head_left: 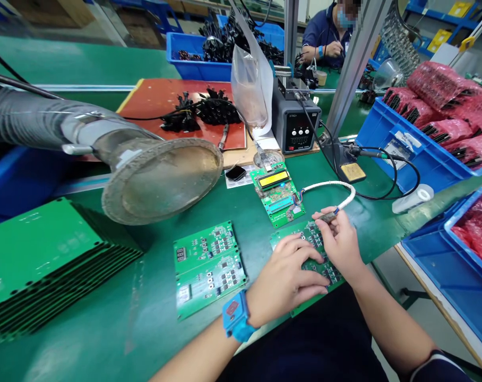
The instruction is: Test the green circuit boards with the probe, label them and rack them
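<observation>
Fingers spread, my left hand (294, 270) rests on a green circuit board (281, 233) at the table's front edge. A blue wrist strap (236, 317) is around that wrist. My right hand (340, 241) pinches a small grey connector (327, 216) at the end of a white sleeved cable (349, 192), over the board's upper part. The cable leads to a green programmer board (278, 193) with a lit yellow display and a blue chip socket. Left of my hands lies a second circuit board (209, 268) with small chips. My palms and fingers partly cover the board beneath them.
A fume extractor hood (161, 180) hangs at the left over a stack of green boards (45, 254). Behind stand a soldering station (297, 119) and an iron stand with a sponge (353, 171). Blue bins (388, 135) with pink-wrapped parts are right. A co-worker (324, 37) sits opposite.
</observation>
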Demonstrator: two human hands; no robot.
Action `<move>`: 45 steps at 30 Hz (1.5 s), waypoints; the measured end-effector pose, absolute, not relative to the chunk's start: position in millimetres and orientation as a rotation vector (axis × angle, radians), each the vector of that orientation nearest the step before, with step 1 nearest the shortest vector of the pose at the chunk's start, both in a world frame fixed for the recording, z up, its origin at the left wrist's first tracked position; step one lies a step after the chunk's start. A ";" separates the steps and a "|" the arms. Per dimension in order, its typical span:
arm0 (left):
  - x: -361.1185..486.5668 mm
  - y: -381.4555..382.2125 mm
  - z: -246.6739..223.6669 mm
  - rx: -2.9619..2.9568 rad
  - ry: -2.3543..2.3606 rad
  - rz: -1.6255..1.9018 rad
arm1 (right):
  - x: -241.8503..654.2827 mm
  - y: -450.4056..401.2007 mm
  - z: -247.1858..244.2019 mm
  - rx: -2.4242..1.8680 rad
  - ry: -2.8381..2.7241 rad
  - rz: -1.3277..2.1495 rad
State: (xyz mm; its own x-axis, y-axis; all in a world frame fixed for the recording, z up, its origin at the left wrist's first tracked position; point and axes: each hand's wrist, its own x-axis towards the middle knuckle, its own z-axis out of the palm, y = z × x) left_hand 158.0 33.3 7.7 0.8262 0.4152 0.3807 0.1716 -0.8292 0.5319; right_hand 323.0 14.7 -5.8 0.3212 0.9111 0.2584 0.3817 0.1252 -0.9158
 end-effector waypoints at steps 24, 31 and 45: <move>147.5 38.3 1.7 2.230 0.582 0.917 | 323.9 15.9 -8.2 -1.469 -1.257 0.578; 144.8 41.8 -2.9 2.357 0.681 1.068 | 339.8 -1.6 7.2 -1.396 -1.143 0.694; 141.0 50.0 -12.9 2.402 1.101 0.903 | 347.3 -42.4 3.7 -1.530 -1.390 0.756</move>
